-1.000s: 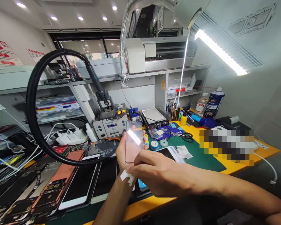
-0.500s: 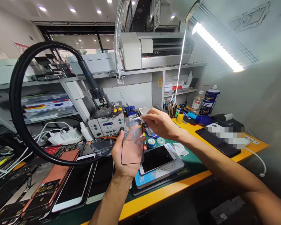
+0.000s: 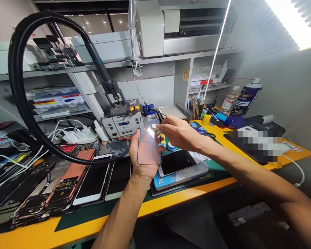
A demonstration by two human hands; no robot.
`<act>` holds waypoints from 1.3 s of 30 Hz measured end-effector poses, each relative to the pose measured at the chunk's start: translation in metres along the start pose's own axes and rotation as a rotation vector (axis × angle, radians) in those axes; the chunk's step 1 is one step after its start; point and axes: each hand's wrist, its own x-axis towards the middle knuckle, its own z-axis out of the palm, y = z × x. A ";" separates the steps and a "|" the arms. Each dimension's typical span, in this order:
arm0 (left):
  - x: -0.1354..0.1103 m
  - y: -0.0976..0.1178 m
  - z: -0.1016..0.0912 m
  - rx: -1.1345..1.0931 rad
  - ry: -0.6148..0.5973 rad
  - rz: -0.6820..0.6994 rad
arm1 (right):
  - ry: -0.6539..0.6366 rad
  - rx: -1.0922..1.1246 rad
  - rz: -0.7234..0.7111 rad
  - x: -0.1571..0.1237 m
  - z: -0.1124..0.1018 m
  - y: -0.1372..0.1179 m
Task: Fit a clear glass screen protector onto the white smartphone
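My left hand (image 3: 144, 168) is closed round the edges of a clear screen protector (image 3: 149, 147) with a thin black border, held upright and tilted above the bench. The palm shows through the glass, which looks hazy, with a bright reflection near its top. At the upper right of the glass my right hand (image 3: 178, 133) has its fingers pinched on a small white piece (image 3: 155, 127), perhaps a tab or a bit of wipe. Just beneath both hands lies a white phone (image 3: 178, 162) with a dark screen, on a blue and grey box (image 3: 168, 181).
Left of my hands lie a white-framed phone (image 3: 93, 180) and several opened phones. A grey hot-air station (image 3: 123, 125) stands behind, its thick black hose (image 3: 12, 69) looping at left. Bottles, a spray can (image 3: 247, 98) and a dark phone (image 3: 246, 147) occupy the right.
The view has tipped downward and come closer to the bench. My right fingers have moved slightly down the glass from its top corner, and the glass looks cloudier. My left hand keeps its hold.
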 end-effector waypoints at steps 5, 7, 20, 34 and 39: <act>0.003 -0.001 -0.002 -0.011 0.042 0.046 | -0.048 0.019 0.003 -0.004 0.001 -0.011; 0.003 -0.002 -0.002 -0.022 0.054 0.058 | -0.065 0.028 0.007 -0.007 0.003 -0.013; 0.001 0.004 0.000 -0.068 0.135 0.087 | -0.040 0.133 -0.052 -0.030 0.012 -0.054; -0.001 0.010 -0.007 -0.056 -0.006 0.097 | -0.124 0.815 0.289 -0.052 -0.034 -0.102; -0.002 0.010 -0.007 -0.021 -0.045 0.096 | -0.218 1.527 0.905 -0.058 -0.042 -0.095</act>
